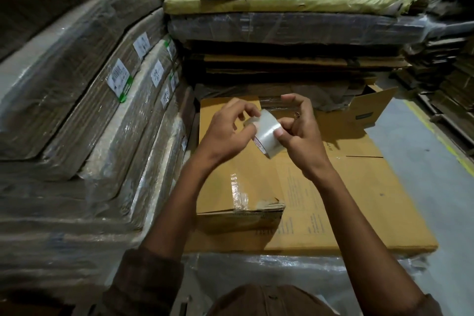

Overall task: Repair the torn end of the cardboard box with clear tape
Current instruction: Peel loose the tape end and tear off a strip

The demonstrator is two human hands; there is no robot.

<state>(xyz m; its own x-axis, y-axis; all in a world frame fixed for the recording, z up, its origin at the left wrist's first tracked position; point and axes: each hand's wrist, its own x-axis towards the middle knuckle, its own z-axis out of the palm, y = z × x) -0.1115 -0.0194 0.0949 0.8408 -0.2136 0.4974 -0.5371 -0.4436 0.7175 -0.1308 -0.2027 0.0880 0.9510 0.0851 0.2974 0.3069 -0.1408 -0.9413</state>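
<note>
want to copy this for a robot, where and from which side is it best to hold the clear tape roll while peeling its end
Probably across the clear tape roll by its two flat side faces, coming from the right as the right hand does. That leaves the curved outer band exposed toward the left hand, whose fingertips work at its upper edge above the flattened brown cardboard box.

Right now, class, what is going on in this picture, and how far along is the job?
A person holds a roll of clear tape in both hands above a flattened cardboard box. The right hand grips the roll, while the left hand picks at its edge, apparently seeking the loose end. The box's torn end nearest the person already carries some tape but still looks ragged. Wrapped cardboard stacks stand alongside.
</note>
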